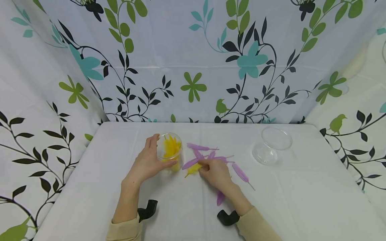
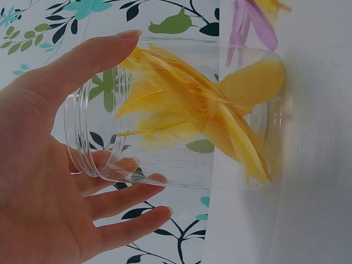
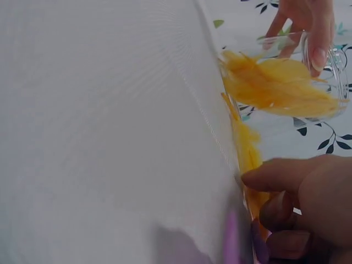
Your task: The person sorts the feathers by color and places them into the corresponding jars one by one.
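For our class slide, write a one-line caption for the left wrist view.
Left hand grips a clear jar of yellow feathers on the white table.

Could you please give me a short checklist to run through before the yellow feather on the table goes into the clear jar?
1. Clear plastic jar steadied: ok, the left hand grips its side.
2. Jar mouth open: ok, no lid on it; yellow feathers already inside.
3. Loose yellow feather secured: cannot tell, the right hand rests its fingertips on it, but a pinch is not plainly visible.
4. Purple feathers kept apart: not ok, several lie touching or beside the yellow one.
5. Second clear plastic container out of the way: ok, far right.
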The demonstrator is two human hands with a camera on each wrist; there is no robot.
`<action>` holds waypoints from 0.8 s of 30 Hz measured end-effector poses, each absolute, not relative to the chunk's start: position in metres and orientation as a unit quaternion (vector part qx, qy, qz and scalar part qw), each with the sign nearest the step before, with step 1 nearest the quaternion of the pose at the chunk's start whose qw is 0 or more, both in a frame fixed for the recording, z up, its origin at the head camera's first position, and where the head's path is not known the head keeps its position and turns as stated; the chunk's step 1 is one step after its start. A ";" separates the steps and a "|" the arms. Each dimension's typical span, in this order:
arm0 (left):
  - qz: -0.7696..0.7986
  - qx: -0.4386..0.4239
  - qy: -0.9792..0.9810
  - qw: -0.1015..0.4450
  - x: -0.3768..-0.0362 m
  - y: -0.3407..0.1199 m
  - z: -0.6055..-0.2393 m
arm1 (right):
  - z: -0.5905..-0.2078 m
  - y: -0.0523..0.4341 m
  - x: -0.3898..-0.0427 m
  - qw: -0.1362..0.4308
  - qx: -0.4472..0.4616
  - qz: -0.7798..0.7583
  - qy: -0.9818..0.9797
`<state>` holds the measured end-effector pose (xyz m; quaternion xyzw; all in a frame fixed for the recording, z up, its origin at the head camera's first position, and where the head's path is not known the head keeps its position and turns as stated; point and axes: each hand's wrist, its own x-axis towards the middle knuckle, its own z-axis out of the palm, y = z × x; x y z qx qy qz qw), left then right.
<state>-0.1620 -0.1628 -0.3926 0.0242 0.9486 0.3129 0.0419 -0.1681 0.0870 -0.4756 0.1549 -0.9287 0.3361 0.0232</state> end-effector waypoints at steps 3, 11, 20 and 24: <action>0.312 0.026 0.949 0.041 -0.162 -0.163 -0.393 | -0.477 0.087 -0.169 0.045 0.165 0.319 -0.932; 0.308 0.026 0.950 0.042 -0.162 -0.163 -0.393 | -0.476 0.090 -0.171 0.026 0.150 0.347 -0.925; 0.311 0.021 0.949 0.046 -0.162 -0.162 -0.393 | -0.454 0.099 -0.173 -0.048 0.104 0.464 -0.879; 0.311 0.023 0.949 0.045 -0.162 -0.162 -0.393 | -0.447 0.103 -0.173 -0.072 0.088 0.518 -0.848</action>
